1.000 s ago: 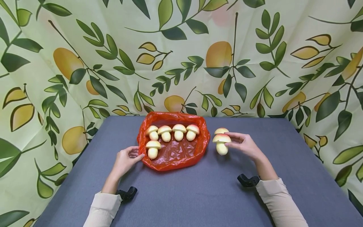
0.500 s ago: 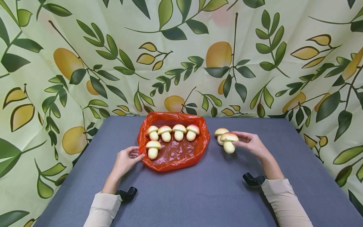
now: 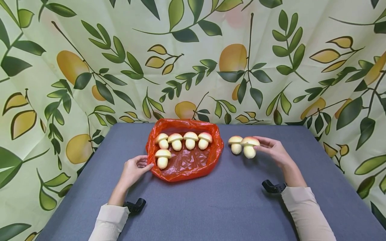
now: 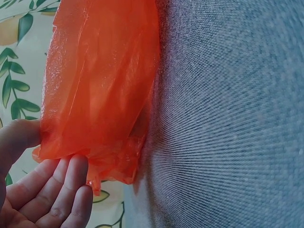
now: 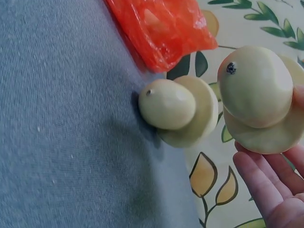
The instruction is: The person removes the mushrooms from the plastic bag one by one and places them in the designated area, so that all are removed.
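My right hand [image 3: 272, 149] grips a mushroom [image 3: 250, 147] by its cap, smooth and pale with a reddish top; in the right wrist view, the held mushroom [image 5: 259, 88] points its stem end at the camera. Just to its left, a second mushroom [image 3: 236, 144] rests on the table; the right wrist view has this mushroom [image 5: 167, 104] lying near the bag. At the left, my left hand [image 3: 134, 170] pinches the edge of an open red plastic bag [image 3: 184, 175], thumb and fingers on either side of the plastic [image 4: 102, 80]. Several like mushrooms [image 3: 190, 140] lie inside it, most in a back row.
The bag stands on a grey cloth-covered table [image 3: 193, 211], near its back edge. Behind hangs a curtain [image 3: 193, 60] printed with leaves and fruit. A black wrist camera [image 3: 135, 205] sits on the left wrist, another camera [image 3: 272, 186] on the right.
My right hand has carried its mushroom rightward and slightly back, uncovering the mushroom on the table behind it. The left hand and the bag have stayed put.
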The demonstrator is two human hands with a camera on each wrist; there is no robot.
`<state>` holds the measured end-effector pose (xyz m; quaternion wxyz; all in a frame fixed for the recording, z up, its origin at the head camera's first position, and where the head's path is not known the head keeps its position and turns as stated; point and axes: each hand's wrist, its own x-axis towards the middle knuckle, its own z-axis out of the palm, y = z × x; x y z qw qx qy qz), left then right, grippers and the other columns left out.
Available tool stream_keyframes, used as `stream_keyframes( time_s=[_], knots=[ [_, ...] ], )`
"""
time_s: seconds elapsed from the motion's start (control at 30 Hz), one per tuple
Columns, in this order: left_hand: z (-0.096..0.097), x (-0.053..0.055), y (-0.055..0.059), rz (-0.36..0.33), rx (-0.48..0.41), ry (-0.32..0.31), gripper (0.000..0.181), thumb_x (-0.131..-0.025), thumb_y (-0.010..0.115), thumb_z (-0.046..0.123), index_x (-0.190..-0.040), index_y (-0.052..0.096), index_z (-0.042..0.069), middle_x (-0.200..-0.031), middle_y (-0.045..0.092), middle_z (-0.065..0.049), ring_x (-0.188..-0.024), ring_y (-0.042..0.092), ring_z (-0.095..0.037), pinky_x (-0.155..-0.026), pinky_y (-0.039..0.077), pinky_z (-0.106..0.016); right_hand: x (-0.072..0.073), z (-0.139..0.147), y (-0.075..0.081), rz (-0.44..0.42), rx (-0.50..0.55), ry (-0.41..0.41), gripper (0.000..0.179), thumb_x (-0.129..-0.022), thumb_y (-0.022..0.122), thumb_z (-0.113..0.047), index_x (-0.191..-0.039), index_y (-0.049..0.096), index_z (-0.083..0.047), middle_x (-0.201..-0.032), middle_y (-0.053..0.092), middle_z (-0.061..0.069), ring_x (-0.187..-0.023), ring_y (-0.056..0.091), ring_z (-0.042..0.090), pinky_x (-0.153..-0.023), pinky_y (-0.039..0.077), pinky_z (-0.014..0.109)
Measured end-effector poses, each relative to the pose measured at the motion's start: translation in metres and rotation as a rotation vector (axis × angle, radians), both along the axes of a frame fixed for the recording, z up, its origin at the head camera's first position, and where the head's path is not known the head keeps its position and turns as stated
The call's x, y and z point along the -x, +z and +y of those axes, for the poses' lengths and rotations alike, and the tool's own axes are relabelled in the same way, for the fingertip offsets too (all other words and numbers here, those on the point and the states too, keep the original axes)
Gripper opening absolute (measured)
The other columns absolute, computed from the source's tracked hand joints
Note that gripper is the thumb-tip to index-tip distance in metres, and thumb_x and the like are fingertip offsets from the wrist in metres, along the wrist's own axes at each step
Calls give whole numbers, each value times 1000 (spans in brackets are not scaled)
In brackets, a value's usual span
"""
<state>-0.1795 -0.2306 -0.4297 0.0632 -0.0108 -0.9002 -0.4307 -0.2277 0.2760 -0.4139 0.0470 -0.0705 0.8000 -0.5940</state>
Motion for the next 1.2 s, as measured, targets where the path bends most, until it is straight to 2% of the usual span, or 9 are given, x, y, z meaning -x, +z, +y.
stream_keyframes(
  time_s=[0.13,0.27,0.37,0.57,0.97,1.2],
  knots=[
    [0,0,0,7,-2,-1,36,-81,75,8,-111,64,-10,-97,71,-25,-76,63,-3,-71,53,-12,4,5,-3,-4,17,6,55,-90,68,-17,-138,48,3,-100,62,-35,-97,60,-17,-83,45,4],
    [0,0,0,9,-4,-2,36,-81,75,8,-111,64,-9,-97,71,-25,-76,63,-2,-70,53,-12,7,12,-5,-32,90,12,40,-91,66,-12,-130,58,-12,-100,65,-32,-95,60,-15,-82,47,6],
    [0,0,0,4,-4,0,36,-81,75,8,-111,64,-9,-97,71,-25,-76,64,-3,-70,53,-12,10,16,-6,-67,109,9,39,-91,66,-12,-129,60,-17,-100,65,-31,-95,59,-14,-81,47,7],
    [0,0,1,8,-1,-3,36,-81,75,8,-110,65,-9,-96,71,-25,-77,64,-4,-70,53,-12,18,21,-10,-97,26,-20,57,-90,68,-19,-142,46,-6,-98,60,-36,-95,57,-17,-81,44,5],
    [0,1,1,6,-7,-4,36,-81,75,7,-111,64,-10,-96,71,-25,-75,62,-1,-70,53,-12,30,28,-24,-100,91,-21,59,-91,66,-12,-142,41,4,-96,62,-31,-91,59,-14,-83,50,7],
    [0,1,0,20,-4,-8,35,-80,75,6,-110,65,-10,-95,71,-25,-75,62,1,-71,55,-14,36,30,-28,-113,74,-27,67,-91,65,-12,-144,31,11,-95,60,-32,-91,58,-15,-82,49,5]
  ],
)
